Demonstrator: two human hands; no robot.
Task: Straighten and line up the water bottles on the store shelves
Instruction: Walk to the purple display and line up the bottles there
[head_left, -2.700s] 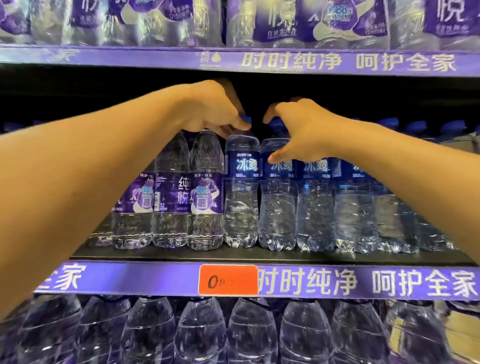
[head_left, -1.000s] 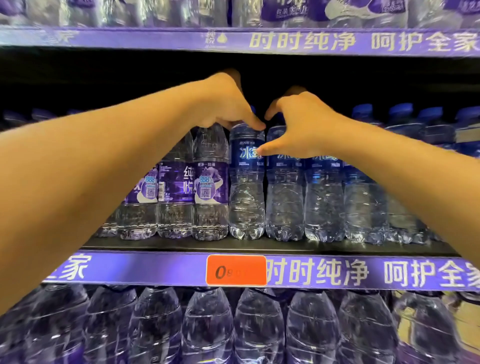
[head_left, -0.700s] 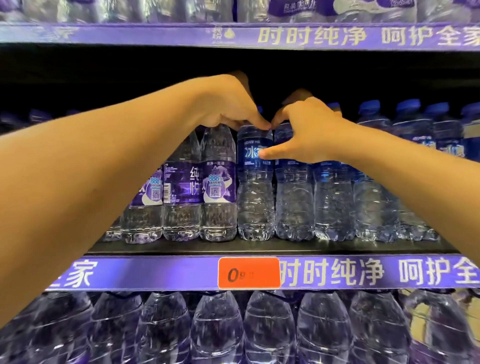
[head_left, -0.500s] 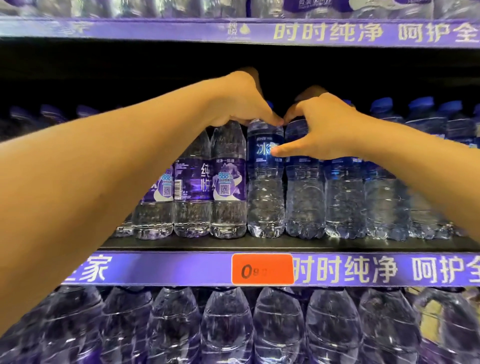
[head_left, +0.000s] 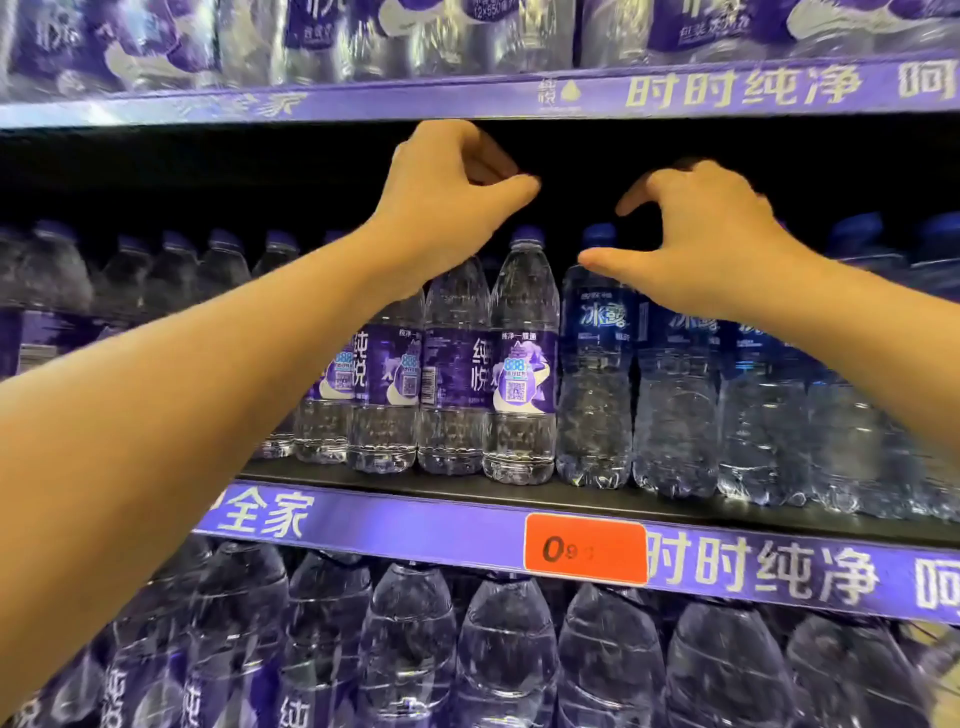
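On the middle shelf (head_left: 519, 493) stand purple-labelled water bottles (head_left: 519, 364) on the left and blue-labelled water bottles (head_left: 597, 374) on the right, upright in a front row. My left hand (head_left: 447, 192) hovers above the purple-capped bottles, fingers loosely curled, holding nothing. Over the tops of the blue-labelled bottles my right hand (head_left: 701, 239) is spread like a claw, its thumb tip beside the leftmost blue cap. Neither hand grips a bottle. My forearms hide parts of the rows on both sides.
The upper shelf edge (head_left: 519, 93) sits close above my hands, with shrink-wrapped bottle packs on it. An orange price tag (head_left: 584, 551) is on the purple shelf strip. Large water bottles (head_left: 509, 649) fill the shelf below.
Both hands have let go of the bottle tops, lifted and moved apart. The view has shifted left, so the bottles sit further right.
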